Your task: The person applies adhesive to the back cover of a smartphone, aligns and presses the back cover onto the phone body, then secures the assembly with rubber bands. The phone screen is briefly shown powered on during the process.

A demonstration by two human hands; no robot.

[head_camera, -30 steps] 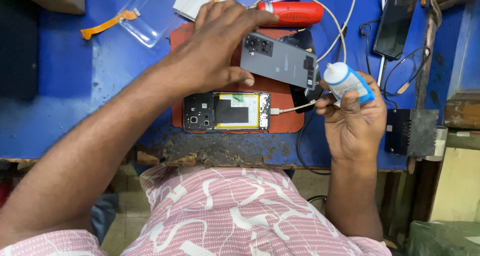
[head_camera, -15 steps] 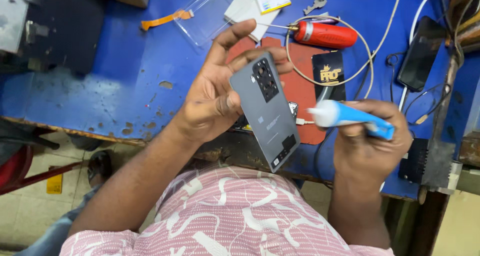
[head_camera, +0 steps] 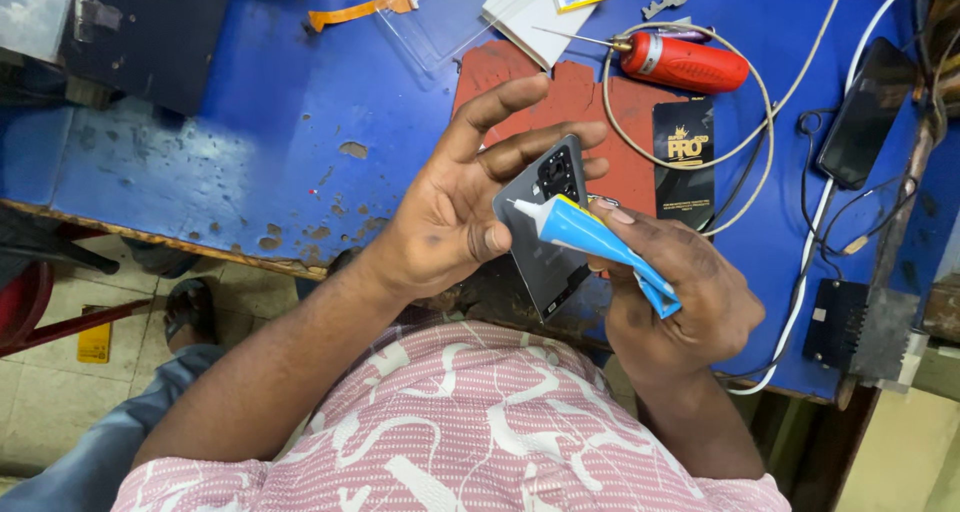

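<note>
Left hand (head_camera: 455,212) cups a grey phone back cover (head_camera: 548,234) from the side, thumb pressed on its near face, fingers spread and curled behind its far edge; the palm hides the cover's left edge, and the camera cut-out sits up by the fingertips. Right hand (head_camera: 685,297) is closed in a pinch grip around a blue glue tube (head_camera: 600,244), white nozzle pointing left and touching or just above the cover face near the left thumb, cannot tell which. The tube's tail end is buried in the right fist, and the cover's lower right corner is behind the right fingers. Beyond both hands is a red work mat (head_camera: 560,97) on the blue bench (head_camera: 250,142), largely blocked by the hands, so whatever lies on it under them is not visible. Just past the right hand lies a black card (head_camera: 684,152) with gold print, further out a red cylinder tool (head_camera: 685,64) with a thin tip, ringed by a white cable (head_camera: 750,142). To the right of the right hand a dark phone (head_camera: 865,117) lies at the bench edge, partly cut by cables. Far beyond the left hand are a clear plastic case (head_camera: 440,22) and an orange flex strip (head_camera: 355,12), top cropped. The person's pink patterned shirt (head_camera: 470,432) fills the bottom, hiding the bench's near edge.
</note>
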